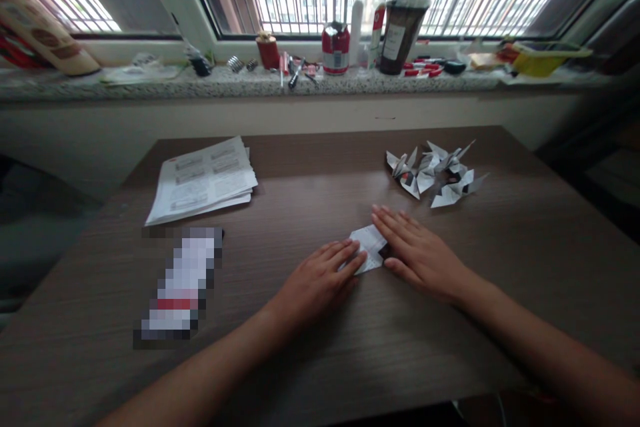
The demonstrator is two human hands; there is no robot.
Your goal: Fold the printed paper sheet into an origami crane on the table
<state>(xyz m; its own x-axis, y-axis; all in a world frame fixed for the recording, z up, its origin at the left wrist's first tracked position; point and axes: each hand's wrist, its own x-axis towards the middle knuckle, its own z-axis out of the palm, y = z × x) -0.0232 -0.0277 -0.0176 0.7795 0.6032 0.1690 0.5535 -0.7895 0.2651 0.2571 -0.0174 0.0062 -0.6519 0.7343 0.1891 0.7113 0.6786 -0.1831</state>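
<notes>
A small piece of folded printed paper (pixel 369 244) lies on the table in front of me, with a dark patch at its right edge. My left hand (pixel 320 277) rests on the paper's left side, fingers stretched out and lying over it. Along its right side lies my right hand (pixel 419 250), flat, with straight fingers on the upper right edge and the thumb beside the dark patch. The fingers partly hide the paper's outline. Beyond my right hand sits a group of folded paper pieces (pixel 435 170) with pointed tips.
A stack of printed sheets (pixel 205 180) lies at the table's back left. Nearer to me is a pixelated, blurred-out oblong object (pixel 179 280). On the granite windowsill (pixel 240 87) stand a red can (pixel 335 48), a dark drink cup (pixel 403 33), bottles and small tools.
</notes>
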